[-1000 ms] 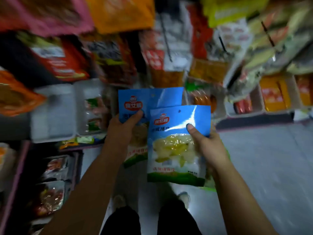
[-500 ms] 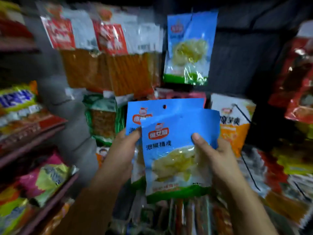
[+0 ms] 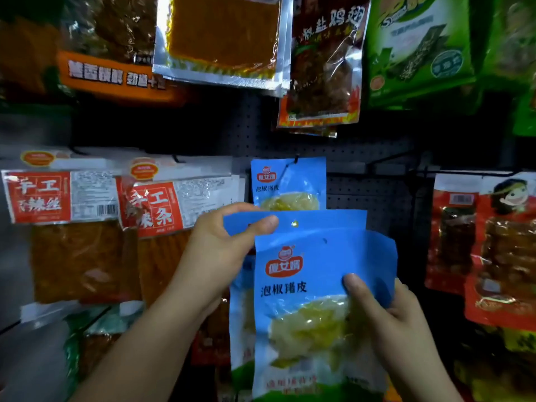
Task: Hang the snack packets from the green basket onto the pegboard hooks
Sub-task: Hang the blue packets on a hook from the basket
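1. Holding two blue packets below the target hook (image 3: 295, 159): left hand (image 3: 214, 256) pinches the top edge of the rear packet (image 3: 319, 220), thumb in front; right hand (image 3: 388, 311) grips the front packet (image 3: 301, 309) at its 3 o'clock edge, thumb across the face, remaining fingers curled behind.
2. Locating the target: one matching hung packet (image 3: 287, 184) already on the hook at 12 o'clock from the held pair, against the dark pegboard (image 3: 371, 195).
3. Aligning the hang hole (image 3: 294, 224) near the rear packet's top edge with the hook tip; hole lies directly below the hook.
4. Recommended: raise the rear packet toward 12 o'clock, keep the top flap flat and taut, slide the hole over the tip, push back against the hung packet.
5. Recommended: keep the front packet low at 6 o'clock so the hook tip is not hidden; front packet's top right corner is folded, flatten before hanging.
6. Risk, as a judgement: slack film may buckle and miss the tip.
7. Containers: green basket not in view; contents cannot be told. Neighbouring hooks at 9 o'clock carry red-label strip packets (image 3: 150, 204); at 3 o'clock, red packets (image 3: 493, 242).
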